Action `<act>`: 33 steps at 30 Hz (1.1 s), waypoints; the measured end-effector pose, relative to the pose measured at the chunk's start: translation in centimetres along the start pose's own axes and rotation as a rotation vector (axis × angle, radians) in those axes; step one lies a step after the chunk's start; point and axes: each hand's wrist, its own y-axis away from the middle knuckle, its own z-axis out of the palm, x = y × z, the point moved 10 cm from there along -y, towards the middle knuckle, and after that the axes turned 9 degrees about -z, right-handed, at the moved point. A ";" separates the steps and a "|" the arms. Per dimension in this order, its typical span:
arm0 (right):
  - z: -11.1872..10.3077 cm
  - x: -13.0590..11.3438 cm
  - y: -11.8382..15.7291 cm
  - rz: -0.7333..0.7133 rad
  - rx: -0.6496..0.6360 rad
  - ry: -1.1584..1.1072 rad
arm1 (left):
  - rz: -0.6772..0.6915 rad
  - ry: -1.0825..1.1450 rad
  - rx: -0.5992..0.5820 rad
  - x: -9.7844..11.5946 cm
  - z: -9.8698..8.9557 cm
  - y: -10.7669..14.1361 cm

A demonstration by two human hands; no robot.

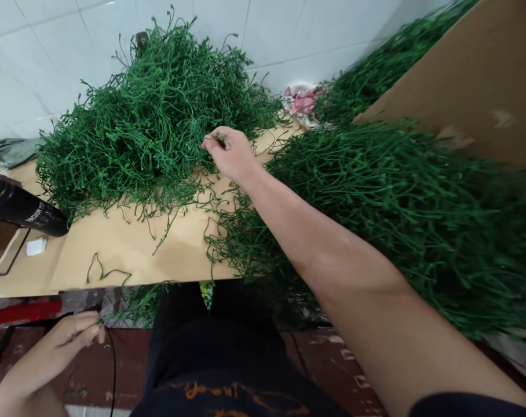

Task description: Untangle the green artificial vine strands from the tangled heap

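Observation:
My right hand (230,152) reaches over the table to the front right edge of a tall heap of thin green plastic-looking stems (150,121). Its fingers are pinched together, and a thin green strand shows at the fingertips. Low at the left, below the table edge, my left hand (78,336) is closed on the end of a bunch of green stems (143,304). That bunch runs rightward toward my lap. Under and beside my right forearm spreads a second large heap of green stems (376,191), partly hidden by the arm.
A black vacuum flask (26,202) leans at the left of the cardboard-coloured tabletop (137,249), near a small white piece (36,247). Loose stems lie along the front edge. A cardboard sheet (475,81) rises at the right; a pink-and-white cloth (302,101) lies by the tiled wall.

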 end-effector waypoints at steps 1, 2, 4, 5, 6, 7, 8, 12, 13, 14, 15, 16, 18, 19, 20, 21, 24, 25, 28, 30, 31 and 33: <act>-0.5 -0.4 -0.1 -0.003 0.000 0.038 | -0.055 -0.002 -0.037 -0.9 1.0 -0.1; -1.1 -0.8 -0.1 -0.007 0.004 0.074 | -0.108 -0.021 -0.072 -1.9 1.8 -0.2; -2.0 -1.3 -0.2 -0.013 0.016 0.130 | -0.218 -0.036 -0.028 -4.1 2.0 -0.5; -2.3 -1.5 -0.2 -0.016 0.015 0.146 | -0.260 -0.041 0.006 -5.0 1.6 -0.5; -2.4 -1.7 -0.2 -0.019 0.008 0.150 | -0.294 -0.050 0.030 -5.9 1.3 -0.6; -2.3 -1.8 0.0 -0.021 -0.006 0.141 | -0.329 -0.062 0.051 -6.9 0.8 -0.5; -2.1 -1.8 0.2 -0.021 -0.024 0.122 | -0.363 -0.074 0.071 -7.9 0.2 -0.4; -0.6 -1.8 1.2 -0.012 -0.130 -0.041 | -0.473 -0.124 0.233 -10.5 -3.2 0.7; -0.3 -1.7 1.4 -0.006 -0.144 -0.110 | -0.468 -0.118 0.282 -10.2 -4.1 1.0; 0.0 -1.6 1.6 0.004 -0.153 -0.193 | -0.438 -0.104 0.319 -9.3 -4.8 1.1; 0.2 -1.5 1.7 0.022 -0.157 -0.286 | -0.389 -0.087 0.351 -7.8 -5.5 0.9; 0.4 -1.3 1.8 0.045 -0.158 -0.383 | -0.307 -0.054 0.339 -5.6 -5.6 0.4; 0.9 -1.1 2.2 0.097 -0.170 -0.560 | -0.103 -0.056 0.345 0.3 -5.9 -1.2; 1.0 -1.2 2.3 0.116 -0.177 -0.629 | 0.010 -0.039 0.340 3.5 -5.7 -2.2; 1.1 -1.3 2.5 0.129 -0.181 -0.682 | 0.099 -0.024 0.308 6.5 -5.1 -3.6; 1.0 -1.4 2.7 0.134 -0.181 -0.717 | 0.199 -0.016 0.298 9.4 -4.5 -5.1; 0.1 -1.7 3.0 0.125 -0.159 -0.726 | 0.312 0.031 0.393 15.2 -3.4 -10.1; -0.4 -1.6 3.1 0.118 -0.146 -0.695 | 0.317 0.006 0.434 16.5 -2.8 -11.7; -2.8 -0.6 3.6 0.083 -0.113 -0.460 | 0.274 -0.100 0.439 18.7 -0.7 -15.8; -5.4 0.6 4.1 0.057 -0.092 -0.146 | 0.246 -0.152 0.402 19.1 0.3 -17.3; -7.0 1.3 4.4 0.061 -0.080 0.047 | 0.241 -0.158 0.385 19.1 0.6 -17.7; -10.3 2.9 5.3 0.146 -0.074 0.423 | 0.244 -0.087 0.359 18.8 0.4 -18.0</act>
